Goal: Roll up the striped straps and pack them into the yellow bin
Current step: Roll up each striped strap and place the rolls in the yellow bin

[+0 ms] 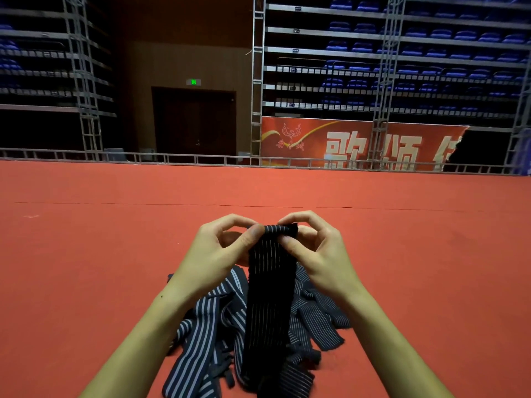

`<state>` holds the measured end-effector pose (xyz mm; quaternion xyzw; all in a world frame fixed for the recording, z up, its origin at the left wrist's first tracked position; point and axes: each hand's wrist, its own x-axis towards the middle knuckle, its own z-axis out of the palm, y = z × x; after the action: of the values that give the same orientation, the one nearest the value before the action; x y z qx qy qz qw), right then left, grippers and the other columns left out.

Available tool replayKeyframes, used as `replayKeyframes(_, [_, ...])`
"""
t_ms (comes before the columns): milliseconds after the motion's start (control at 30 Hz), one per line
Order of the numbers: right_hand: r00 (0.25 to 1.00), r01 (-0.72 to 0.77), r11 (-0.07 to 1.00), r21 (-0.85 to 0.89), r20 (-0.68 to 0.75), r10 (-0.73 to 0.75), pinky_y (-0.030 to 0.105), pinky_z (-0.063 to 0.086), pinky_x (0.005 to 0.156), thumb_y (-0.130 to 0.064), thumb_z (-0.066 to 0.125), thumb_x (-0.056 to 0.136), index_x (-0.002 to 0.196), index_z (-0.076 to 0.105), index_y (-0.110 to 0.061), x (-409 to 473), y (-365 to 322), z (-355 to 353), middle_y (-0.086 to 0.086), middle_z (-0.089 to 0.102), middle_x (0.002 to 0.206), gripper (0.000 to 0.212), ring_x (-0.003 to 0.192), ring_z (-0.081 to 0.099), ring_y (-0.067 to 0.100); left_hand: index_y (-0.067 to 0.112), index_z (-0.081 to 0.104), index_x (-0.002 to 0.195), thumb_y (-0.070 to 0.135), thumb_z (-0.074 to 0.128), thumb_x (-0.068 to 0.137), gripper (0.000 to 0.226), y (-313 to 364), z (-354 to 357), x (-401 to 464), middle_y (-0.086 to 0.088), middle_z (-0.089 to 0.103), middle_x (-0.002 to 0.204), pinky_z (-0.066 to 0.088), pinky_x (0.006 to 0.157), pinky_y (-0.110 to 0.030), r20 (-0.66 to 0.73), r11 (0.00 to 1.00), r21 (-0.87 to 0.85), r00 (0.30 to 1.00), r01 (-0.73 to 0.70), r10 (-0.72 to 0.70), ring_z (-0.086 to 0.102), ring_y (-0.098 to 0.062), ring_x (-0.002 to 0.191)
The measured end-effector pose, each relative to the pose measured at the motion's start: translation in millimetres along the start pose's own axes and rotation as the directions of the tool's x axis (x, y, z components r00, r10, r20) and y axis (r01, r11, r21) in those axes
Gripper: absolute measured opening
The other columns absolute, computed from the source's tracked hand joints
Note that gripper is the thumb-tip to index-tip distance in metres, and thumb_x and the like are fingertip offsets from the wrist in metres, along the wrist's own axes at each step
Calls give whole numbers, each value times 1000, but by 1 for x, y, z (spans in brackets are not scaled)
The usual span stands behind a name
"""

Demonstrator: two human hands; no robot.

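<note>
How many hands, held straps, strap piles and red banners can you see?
Hands: 2, the left hand and the right hand, both pinching the strap's top end.
Held strap: 1.
Pile of striped straps on the red floor: 1; too tangled to count singly.
Red banner: 1.
Total: 5.

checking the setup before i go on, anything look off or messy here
The loose striped straps lie in a tangled heap on the red carpet, and the red banner behind looks torn at its right edge. No yellow bin is in view.
</note>
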<state>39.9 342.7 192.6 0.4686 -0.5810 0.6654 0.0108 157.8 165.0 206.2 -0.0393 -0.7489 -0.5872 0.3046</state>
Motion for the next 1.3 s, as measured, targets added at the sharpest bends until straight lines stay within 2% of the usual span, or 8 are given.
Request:
replayKeyframes(267, [998, -53, 999, -4, -32, 53, 37, 58, 77, 17, 61, 94, 108, 69, -11, -4, 0, 3, 14, 78, 102, 33, 85, 70, 21, 7, 75, 114, 9, 77, 96, 18, -1, -4, 2, -16, 83, 98, 66, 79, -42, -5, 997, 19, 997, -71, 71, 81, -35, 94])
replayKeyframes(433, [991, -132, 990, -56, -42, 130, 38, 60, 75, -25, 79, 93, 120, 70, -26, -4, 0, -1, 9, 81, 106, 29, 93, 77, 20, 8, 76, 113, 1, 80, 93, 22, 0, -10, 2, -8, 83, 99, 66, 89, -38, -5, 988, 99, 992, -121, 122, 81, -27, 97])
replayKeyframes(533, [996, -85, 991, -106, -40, 81, 47, 64, 85, -19, 81, 97, 119, 72, -20, -2, 0, -1, 8, 82, 105, 23, 99, 79, 27, 8, 75, 113, -1, 82, 90, 25, -1, -12, 3, -7, 84, 102, 64, 88, -31, -5, 988, 100, 992, -121, 122, 81, -23, 99])
replayKeyframes(700, [999, -21, 997, -78, -33, 18, 53, 63, 88, -9, 78, 98, 119, 68, -17, 0, 1, -1, 13, 80, 103, 25, 99, 78, 32, 9, 74, 114, 16, 82, 88, 28, 2, -10, 0, -13, 83, 96, 65, 78, -31, -7, 997, 59, 998, -58, 59, 81, -26, 88])
replayKeyframes(800, [999, -6, 999, -47, -33, 5, 60, 60, 88, -11, 76, 95, 119, 66, -16, -1, 0, 1, 15, 79, 100, 26, 96, 78, 32, 12, 74, 113, 31, 78, 90, 30, 0, -8, -1, -20, 81, 91, 64, 82, -52, 2, 997, 73, 1000, -9, 8, 79, -42, 88])
replayKeyframes(867, [1000, -11, 999, -39, -27, 10, 58, 60, 85, -4, 74, 96, 117, 66, -15, -2, 0, 3, 16, 79, 98, 25, 91, 76, 27, 12, 75, 109, 36, 75, 92, 30, -1, -6, 0, -23, 80, 91, 62, 84, -58, -5, 998, 57, 1000, 8, -8, 78, -36, 82])
replayKeyframes(1067, [998, -48, 998, -35, -34, 47, 34, 53, 72, 17, 63, 93, 108, 64, -11, -6, 1, 6, 10, 75, 100, 31, 81, 68, 14, 6, 76, 109, 14, 75, 98, 13, 0, -2, 1, -14, 83, 92, 60, 70, -26, -10, 999, 32, 999, -37, 37, 80, -19, 84])
replayKeyframes(1300, [988, -145, 989, -17, -45, 145, 37, 60, 74, -15, 78, 99, 122, 69, -21, -9, 5, 0, 13, 79, 107, 25, 89, 74, 14, 6, 76, 112, 3, 82, 90, 24, 0, -6, 0, -8, 84, 97, 62, 81, -24, -28, 992, 87, 995, -95, 98, 81, -19, 92])
